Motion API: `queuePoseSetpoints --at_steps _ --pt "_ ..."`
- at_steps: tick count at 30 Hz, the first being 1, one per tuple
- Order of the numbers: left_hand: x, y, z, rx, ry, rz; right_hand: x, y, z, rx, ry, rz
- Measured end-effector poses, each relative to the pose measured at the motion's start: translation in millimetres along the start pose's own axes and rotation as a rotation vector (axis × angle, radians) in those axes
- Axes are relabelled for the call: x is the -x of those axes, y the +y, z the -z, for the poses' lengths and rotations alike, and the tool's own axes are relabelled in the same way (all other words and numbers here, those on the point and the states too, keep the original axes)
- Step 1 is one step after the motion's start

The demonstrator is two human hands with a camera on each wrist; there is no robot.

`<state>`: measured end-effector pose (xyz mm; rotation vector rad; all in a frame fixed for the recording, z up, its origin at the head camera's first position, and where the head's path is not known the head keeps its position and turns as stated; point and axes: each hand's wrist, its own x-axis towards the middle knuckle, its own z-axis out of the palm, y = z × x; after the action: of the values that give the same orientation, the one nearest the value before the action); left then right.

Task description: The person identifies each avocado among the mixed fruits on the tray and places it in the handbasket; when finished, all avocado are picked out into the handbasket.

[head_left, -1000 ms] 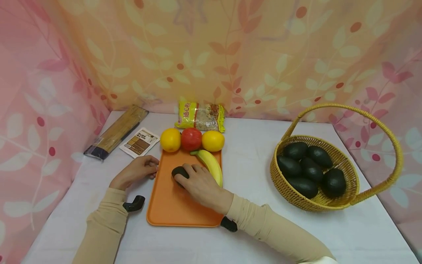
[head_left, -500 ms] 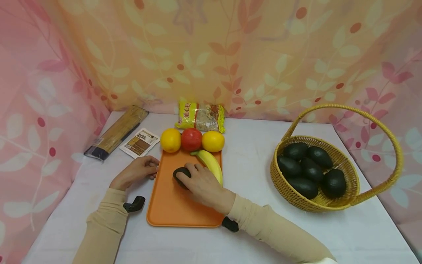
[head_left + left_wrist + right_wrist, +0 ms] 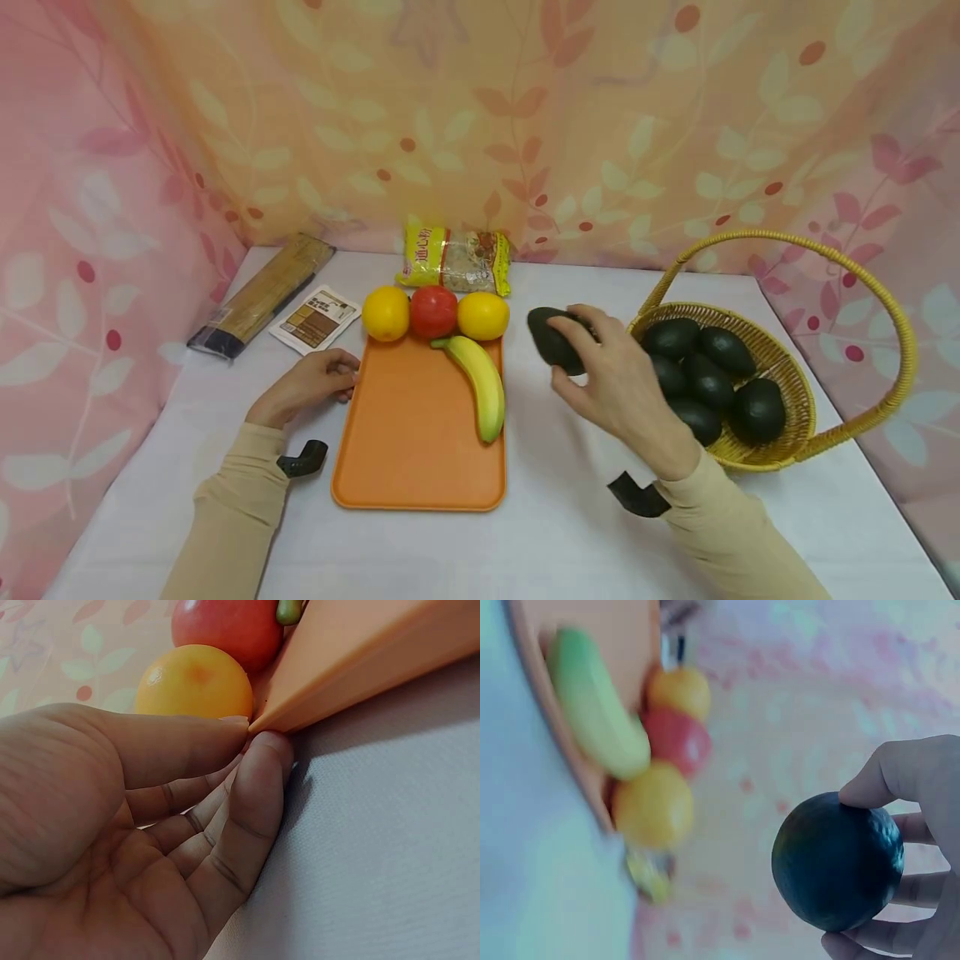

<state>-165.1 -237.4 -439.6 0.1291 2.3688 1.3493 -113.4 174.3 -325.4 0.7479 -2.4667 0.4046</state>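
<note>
My right hand (image 3: pixel 618 379) grips a dark green avocado (image 3: pixel 551 342) above the table, between the tray and the basket. In the right wrist view, thumb and fingers curl round that avocado (image 3: pixel 836 862). With thumb and forefinger, my left hand (image 3: pixel 307 385) pinches the left rim of the orange tray (image 3: pixel 412 450), as the left wrist view shows up close. A banana (image 3: pixel 482 387) lies along the tray's right side. Across the tray's far end sit a yellow-orange fruit (image 3: pixel 386 314), a red fruit (image 3: pixel 433 311) and another yellow fruit (image 3: pixel 483 316).
On the right stands a wicker basket (image 3: pixel 791 383) with a tall handle, holding several avocados (image 3: pixel 708 382). Behind the fruit lies a yellow pasta bag (image 3: pixel 453 260). A brown-and-white packet (image 3: pixel 315 319) and a long wrapped bundle (image 3: pixel 264 293) lie at the back left. Patterned cloth encloses the table.
The right hand has lifted the avocado off the tray and carried it right, past the tray's edge. My left hand stays at the tray's left rim.
</note>
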Motion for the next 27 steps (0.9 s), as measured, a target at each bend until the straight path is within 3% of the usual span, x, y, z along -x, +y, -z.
queuePoseSetpoints --at_steps 6,8,11,15,21,27 --pt "-1.4 -1.4 -0.3 -0.006 0.003 -0.002 31.0 52 46 0.075 0.083 -0.149" --pt "-2.1 -1.8 -0.2 -0.006 0.004 0.002 41.9 67 58 0.111 0.061 -0.201" --pt "-2.0 -1.4 0.1 -0.007 0.004 0.008 57.6 84 70 0.164 -0.035 -0.3" --pt "-1.5 -0.1 0.9 -0.001 0.001 0.005 75.9 98 77 0.23 -0.163 -0.393" --pt "-0.1 2.5 0.4 -0.011 0.001 0.019 91.9 109 74 0.304 -0.27 -0.444" --pt "0.3 2.0 -0.3 -0.02 0.001 0.032 97.3 114 71 0.322 -0.29 -0.457"
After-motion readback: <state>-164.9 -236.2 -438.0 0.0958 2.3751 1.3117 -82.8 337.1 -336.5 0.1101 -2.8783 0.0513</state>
